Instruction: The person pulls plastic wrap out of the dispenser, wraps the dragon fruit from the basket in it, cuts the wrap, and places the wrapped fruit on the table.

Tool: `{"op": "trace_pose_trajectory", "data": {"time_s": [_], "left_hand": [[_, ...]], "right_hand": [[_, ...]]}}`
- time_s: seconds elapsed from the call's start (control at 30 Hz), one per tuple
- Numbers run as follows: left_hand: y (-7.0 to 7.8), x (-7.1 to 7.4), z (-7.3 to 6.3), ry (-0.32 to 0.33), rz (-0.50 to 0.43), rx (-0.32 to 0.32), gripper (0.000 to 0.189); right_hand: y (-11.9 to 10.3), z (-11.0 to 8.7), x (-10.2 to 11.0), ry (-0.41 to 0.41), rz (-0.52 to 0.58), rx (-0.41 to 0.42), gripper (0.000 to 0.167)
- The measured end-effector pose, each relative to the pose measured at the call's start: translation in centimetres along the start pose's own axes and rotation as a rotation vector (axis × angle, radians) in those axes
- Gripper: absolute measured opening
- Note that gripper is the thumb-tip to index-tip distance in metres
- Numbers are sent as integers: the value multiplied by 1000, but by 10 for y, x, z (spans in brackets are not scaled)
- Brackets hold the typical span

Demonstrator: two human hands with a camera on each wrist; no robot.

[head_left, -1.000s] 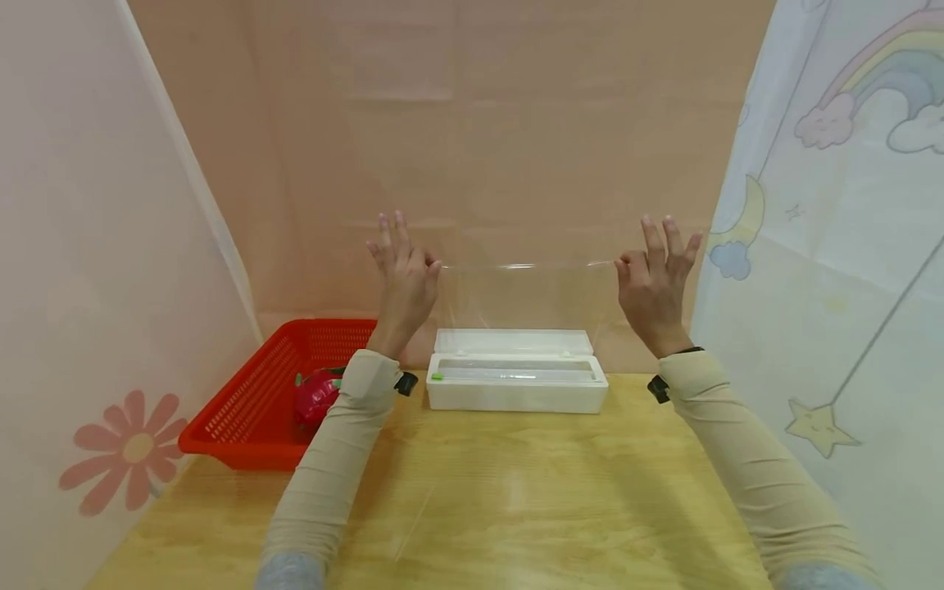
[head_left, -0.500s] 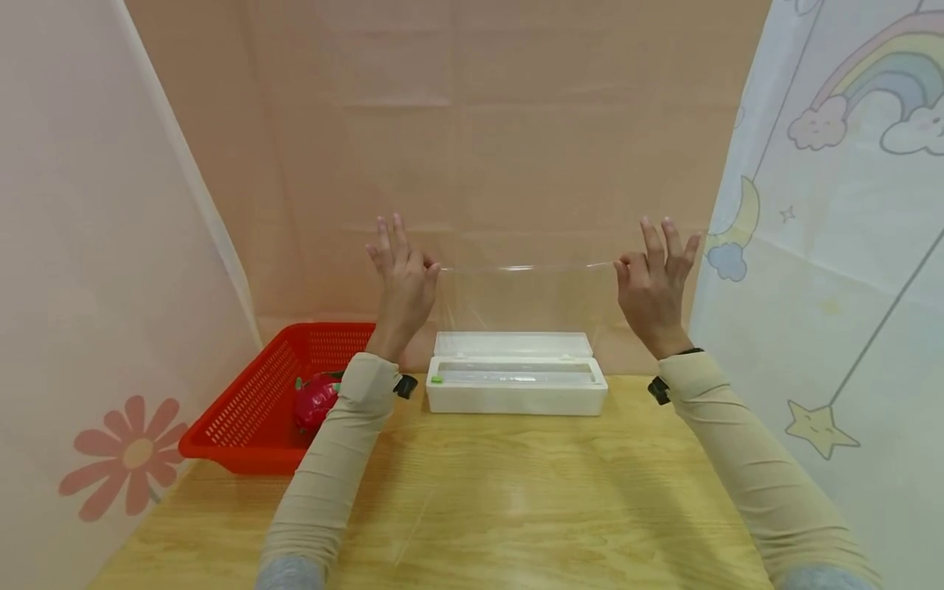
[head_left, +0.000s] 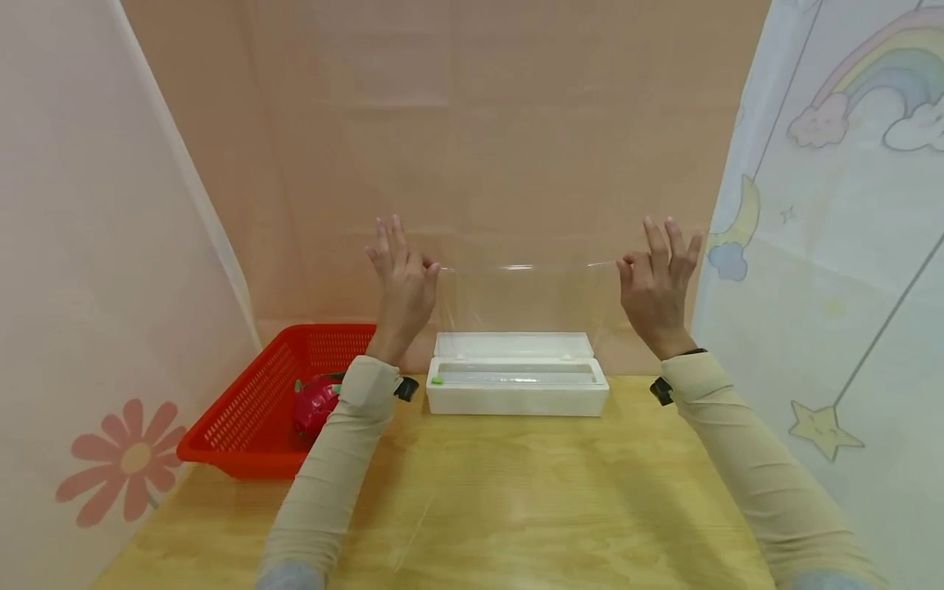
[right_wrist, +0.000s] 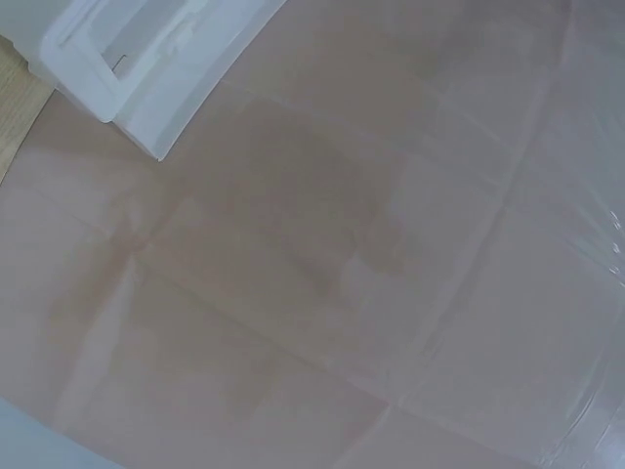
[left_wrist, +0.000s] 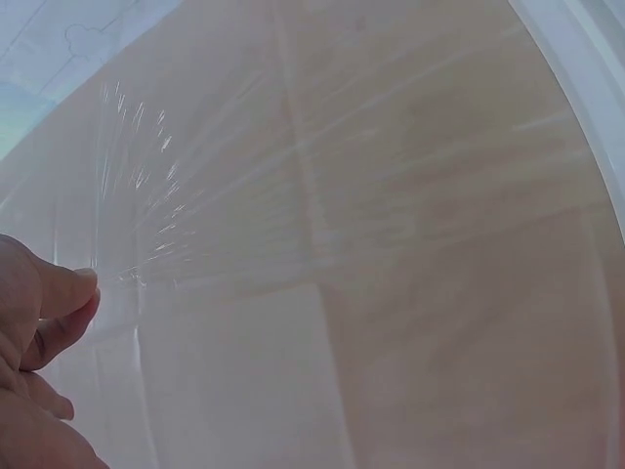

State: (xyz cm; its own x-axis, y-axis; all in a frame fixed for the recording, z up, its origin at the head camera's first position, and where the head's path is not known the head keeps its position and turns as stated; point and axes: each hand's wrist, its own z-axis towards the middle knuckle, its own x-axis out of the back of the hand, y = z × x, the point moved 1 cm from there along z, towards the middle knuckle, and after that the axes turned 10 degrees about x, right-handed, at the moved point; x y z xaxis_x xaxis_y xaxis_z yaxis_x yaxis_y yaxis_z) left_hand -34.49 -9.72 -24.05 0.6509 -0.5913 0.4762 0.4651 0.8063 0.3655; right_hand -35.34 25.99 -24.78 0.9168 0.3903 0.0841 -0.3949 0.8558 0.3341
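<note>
A clear sheet of plastic wrap [head_left: 527,295] stretches taut between both hands above a white wrap dispenser box [head_left: 516,400]. My left hand [head_left: 401,291] pinches one upper corner between thumb and forefinger, its other fingers raised. The opposite corner is pinched the same way by my right hand [head_left: 656,291]. In the left wrist view, creases in the plastic wrap [left_wrist: 161,186] fan out from the thumb [left_wrist: 73,288]. The box's lid [head_left: 512,344] stands open at the back, and a green slider [head_left: 437,380] sits at its left end. The right wrist view shows no part of the hand.
A red plastic basket [head_left: 243,467] stands at the left on the wooden table [head_left: 501,500], partly behind the left forearm. Inside it lies a shiny pink dragon fruit [head_left: 313,401] with green tips. Fabric walls [head_left: 553,123] enclose the back and both sides.
Both hands keep their pinch on the plastic wrap at nearly the same height. The head view has shifted very slightly; the box and basket stay in place.
</note>
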Motion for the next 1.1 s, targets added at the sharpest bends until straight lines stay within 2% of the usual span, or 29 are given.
{"op": "trace_pose_trajectory", "data": {"time_s": [0.13,0.53,1.1], "left_hand": [[2,3,3,20,-8,-18,30],[7,6,3,22,-12,-21,23],[5,13,8,23,-28,-12,26]], "right_hand": [[1,4,2,16,2,-6,29],[0,9,7,16,12,-26,27],[2,17,6,-6,11,4,30]]}}
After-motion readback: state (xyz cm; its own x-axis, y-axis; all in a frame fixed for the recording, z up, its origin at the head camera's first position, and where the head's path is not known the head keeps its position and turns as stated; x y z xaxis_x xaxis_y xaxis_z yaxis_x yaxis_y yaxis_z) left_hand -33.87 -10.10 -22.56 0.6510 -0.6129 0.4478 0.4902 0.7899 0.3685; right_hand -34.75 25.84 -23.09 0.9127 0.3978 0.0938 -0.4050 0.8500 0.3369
